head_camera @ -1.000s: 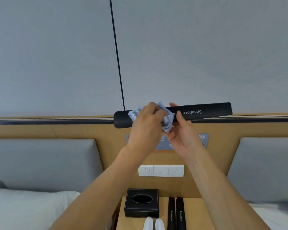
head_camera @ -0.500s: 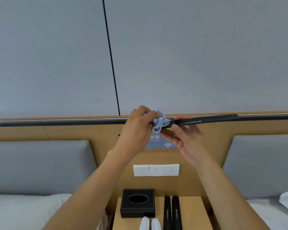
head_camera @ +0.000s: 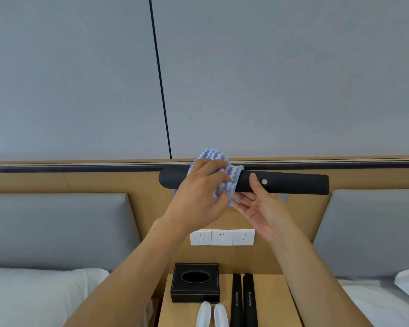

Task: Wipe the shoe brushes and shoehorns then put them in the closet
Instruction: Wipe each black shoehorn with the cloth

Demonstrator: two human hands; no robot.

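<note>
**Black shoehorn being held up and wrapped in a cloth**

The person is holding a long black shoehorn level in front of the wooden headboard; its plain side with 1 small pale dot is facing the camera. The left hand is gripping a blue-and-white cloth, fingers curled tight, and is pressing the cloth around the shoehorn near its rounded left end. The right hand is lying under the shoehorn, palm up, fingers loosely spread beneath it and the thumb resting on its front face; it is supporting the shoehorn rather than clenching it.

Below, on the bedside table, 2 more black shoehorns marked "Shoehorn" are lying side by side, touching; 2 white shoehorns are lying just left of them at the bottom edge; a black tissue box is sitting behind the white pair. White wall sockets are showing on the headboard between the forearms; grey cushions are flanking it on both sides.
</note>
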